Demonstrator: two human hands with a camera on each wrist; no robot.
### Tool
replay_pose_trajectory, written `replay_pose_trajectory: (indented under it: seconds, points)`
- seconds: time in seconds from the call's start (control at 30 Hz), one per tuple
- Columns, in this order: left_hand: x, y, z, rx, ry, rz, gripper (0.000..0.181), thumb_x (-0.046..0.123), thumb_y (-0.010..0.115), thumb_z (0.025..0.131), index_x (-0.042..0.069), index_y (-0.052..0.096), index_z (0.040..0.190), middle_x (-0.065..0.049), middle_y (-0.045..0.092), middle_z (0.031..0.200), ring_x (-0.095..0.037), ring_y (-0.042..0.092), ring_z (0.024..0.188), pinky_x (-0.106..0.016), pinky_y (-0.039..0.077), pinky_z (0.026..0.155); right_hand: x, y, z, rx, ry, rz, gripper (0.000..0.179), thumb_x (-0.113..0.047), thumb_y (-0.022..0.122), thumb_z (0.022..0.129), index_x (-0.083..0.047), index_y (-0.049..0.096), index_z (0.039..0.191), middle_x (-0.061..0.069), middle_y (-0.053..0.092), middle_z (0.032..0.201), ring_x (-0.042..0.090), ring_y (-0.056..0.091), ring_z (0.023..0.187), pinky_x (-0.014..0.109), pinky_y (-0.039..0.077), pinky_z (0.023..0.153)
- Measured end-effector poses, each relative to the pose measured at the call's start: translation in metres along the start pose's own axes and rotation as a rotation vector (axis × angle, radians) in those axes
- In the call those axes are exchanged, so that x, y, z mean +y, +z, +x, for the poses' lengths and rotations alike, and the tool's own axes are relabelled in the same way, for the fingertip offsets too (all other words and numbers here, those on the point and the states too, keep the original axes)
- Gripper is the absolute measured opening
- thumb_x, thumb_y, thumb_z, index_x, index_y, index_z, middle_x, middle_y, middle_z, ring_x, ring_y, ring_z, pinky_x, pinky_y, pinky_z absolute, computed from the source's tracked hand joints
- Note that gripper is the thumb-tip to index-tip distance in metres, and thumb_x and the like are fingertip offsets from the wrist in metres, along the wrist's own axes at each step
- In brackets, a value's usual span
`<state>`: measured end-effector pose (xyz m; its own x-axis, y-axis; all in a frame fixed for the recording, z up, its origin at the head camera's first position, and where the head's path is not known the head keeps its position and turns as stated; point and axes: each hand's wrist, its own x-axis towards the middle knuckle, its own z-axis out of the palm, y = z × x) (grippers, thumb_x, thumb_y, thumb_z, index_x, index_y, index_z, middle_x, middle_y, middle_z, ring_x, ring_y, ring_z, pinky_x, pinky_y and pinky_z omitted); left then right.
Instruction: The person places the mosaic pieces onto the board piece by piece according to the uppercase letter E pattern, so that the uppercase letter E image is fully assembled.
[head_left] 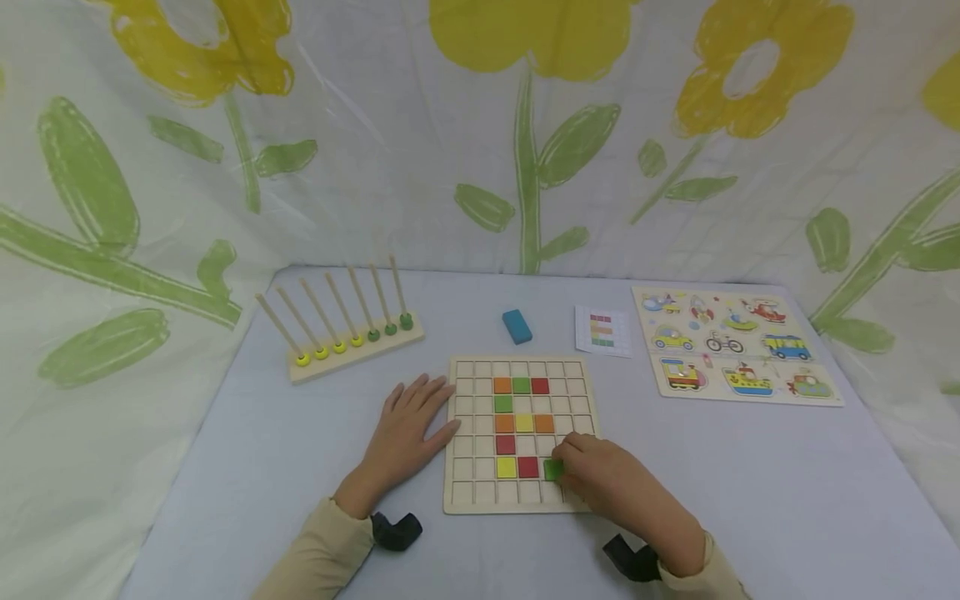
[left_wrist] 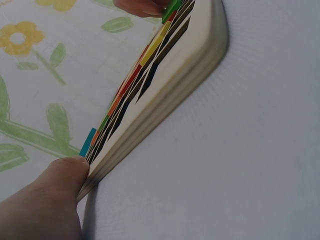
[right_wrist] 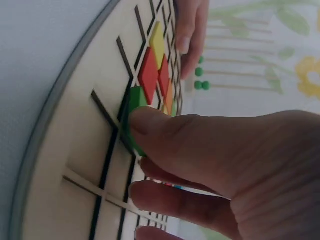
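Note:
My right hand (head_left: pixel 600 471) pinches a green square tile (right_wrist: pixel 137 100) at the grid board, beside a red tile (head_left: pixel 528 467) in the second row from the near edge. In the right wrist view the thumb lies on the green tile, which stands slightly proud of the board. The wooden grid board (head_left: pixel 465 493) carries orange, green, red and yellow tiles set in its squares. At its left edge lies my left hand (head_left: pixel 408 421), fingers straight and spread, with the thumb (left_wrist: pixel 70 170) against the board's side in the left wrist view.
A peg stand (head_left: pixel 356 346) with yellow and green beads is at the back left. Behind the board sit a blue block (head_left: pixel 517 327) and a printed pattern card (head_left: pixel 622 343). A vehicle picture puzzle (head_left: pixel 738 348) lies at the back right.

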<state>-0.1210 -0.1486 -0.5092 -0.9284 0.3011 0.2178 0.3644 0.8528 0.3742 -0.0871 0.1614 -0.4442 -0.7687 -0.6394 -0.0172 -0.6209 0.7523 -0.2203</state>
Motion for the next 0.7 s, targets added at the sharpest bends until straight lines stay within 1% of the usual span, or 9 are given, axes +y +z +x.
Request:
replay_pose_trajectory:
  seconds: [0.17, 0.3, 0.47, 0.57, 0.7]
  points:
    - [0.0001, -0.0007, -0.001, 0.013, 0.007, 0.003, 0.057, 0.05, 0.053, 0.094, 0.02, 0.047, 0.142, -0.001, 0.043, 0.148, -0.025, 0.028, 0.143, -0.053, 0.017, 0.115, -0.0008, 0.0031, 0.0011, 0.034, -0.016, 0.005, 0.024, -0.02, 0.077, 0.081, -0.021, 0.064, 0.102, -0.012, 0.06, 0.096, 0.004, 0.053, 0.079, 0.023, 0.053, 0.075]
    - [-0.0003, -0.0026, -0.0013, 0.019, 0.008, -0.002, 0.056, 0.049, 0.054, 0.094, 0.019, 0.048, 0.141, -0.003, 0.043, 0.148, -0.026, 0.029, 0.142, -0.054, 0.017, 0.115, -0.0035, 0.0042, 0.0044, 0.021, -0.005, -0.012, 0.022, -0.021, 0.075, 0.083, -0.022, 0.065, 0.102, -0.013, 0.059, 0.096, 0.003, 0.051, 0.079, 0.023, 0.052, 0.076]
    - [-0.0009, -0.0042, -0.0011, 0.015, 0.001, 0.004, 0.057, 0.05, 0.053, 0.094, 0.019, 0.047, 0.142, -0.003, 0.043, 0.148, -0.026, 0.029, 0.142, -0.054, 0.017, 0.115, -0.0075, 0.0042, 0.008, 0.017, -0.02, -0.045, 0.018, -0.02, 0.074, 0.084, -0.019, 0.066, 0.101, -0.011, 0.058, 0.093, 0.004, 0.048, 0.076, 0.022, 0.051, 0.071]
    - [-0.0008, -0.0048, -0.0011, 0.019, 0.004, 0.006, 0.056, 0.049, 0.053, 0.094, 0.019, 0.048, 0.141, -0.003, 0.043, 0.148, -0.026, 0.03, 0.142, -0.054, 0.018, 0.115, -0.0089, 0.0052, 0.0086, 0.017, -0.011, -0.048, 0.018, -0.02, 0.074, 0.084, -0.019, 0.067, 0.101, -0.01, 0.058, 0.093, 0.004, 0.048, 0.077, 0.021, 0.051, 0.072]
    - [0.0, -0.0048, -0.0006, 0.022, 0.007, -0.003, 0.056, 0.049, 0.054, 0.094, 0.019, 0.048, 0.141, -0.003, 0.044, 0.148, -0.026, 0.03, 0.142, -0.054, 0.018, 0.115, -0.0077, 0.0073, 0.0085, 0.027, 0.018, -0.037, 0.021, -0.028, 0.074, 0.085, -0.019, 0.067, 0.102, -0.01, 0.058, 0.096, 0.005, 0.049, 0.078, 0.022, 0.052, 0.073]
